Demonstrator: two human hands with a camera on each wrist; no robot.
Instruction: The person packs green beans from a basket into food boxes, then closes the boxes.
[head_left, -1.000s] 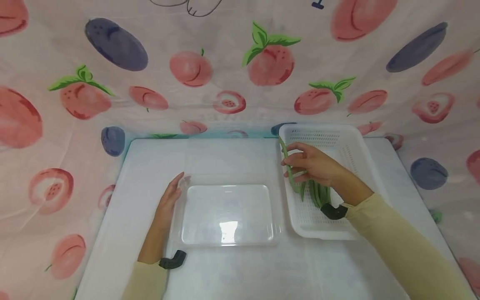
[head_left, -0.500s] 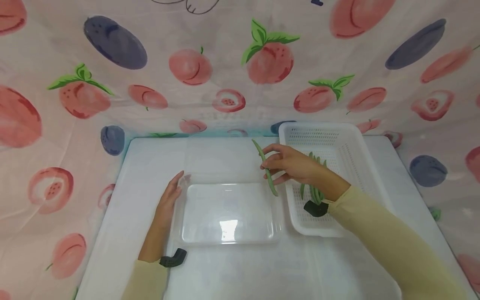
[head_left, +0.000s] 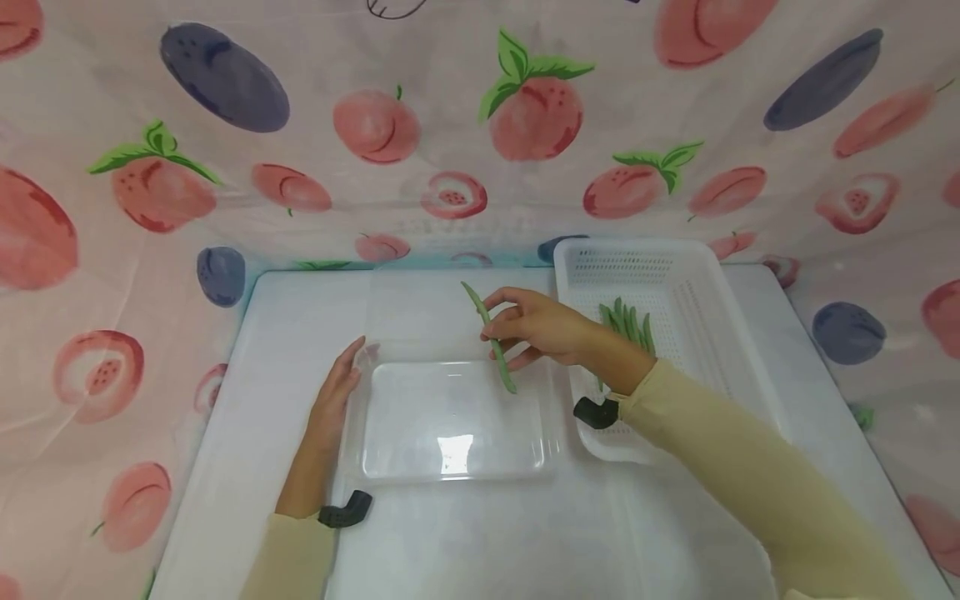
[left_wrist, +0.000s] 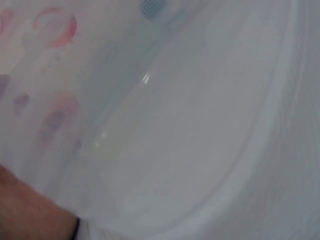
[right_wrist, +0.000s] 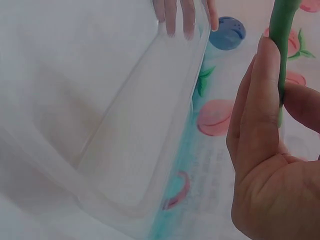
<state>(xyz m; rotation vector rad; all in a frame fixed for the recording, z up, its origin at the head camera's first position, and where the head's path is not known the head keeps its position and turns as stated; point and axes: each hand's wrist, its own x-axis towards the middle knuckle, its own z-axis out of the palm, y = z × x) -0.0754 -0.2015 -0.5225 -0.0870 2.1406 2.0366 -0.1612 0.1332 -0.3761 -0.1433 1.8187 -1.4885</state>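
On the left, the left hand (head_left: pixel 335 398) lies flat with straight fingers against the left wall of the clear plastic tray (head_left: pixel 390 450), fingertips at its far left corner; it grips nothing. The right wrist view shows those fingertips (right_wrist: pixel 175 17) touching the tray's rim (right_wrist: pixel 165 145) from outside. The left wrist view is blurred and shows only the tray's clear wall (left_wrist: pixel 200 150).

The tray sits in the middle of the white table (head_left: pixel 247 433), its long sides running left to right, and nothing lies inside it. Bare table shows on its left, beyond the hand, and a wide strip in front of it toward the person.

Above the tray's far right part, the right hand (head_left: pixel 536 327) pinches a single green bean (head_left: pixel 489 335) between thumb and fingers. The bean's long axis runs from far-left to near-right: its upper tip points away toward the fruit-print backdrop (head_left: pixel 480 125), its lower tip hangs over the inside of the tray near the right wall, apart from the floor as far as can be told. In the right wrist view the bean (right_wrist: pixel 282 45) stands nearly upright against the fingers.

Just right of the tray stands the white perforated basket (head_left: pixel 697 283), close beside it. A bunch of green beans (head_left: pixel 628 323) lies in it, long axes pointing roughly away from the person. The right forearm crosses the basket's near left corner.
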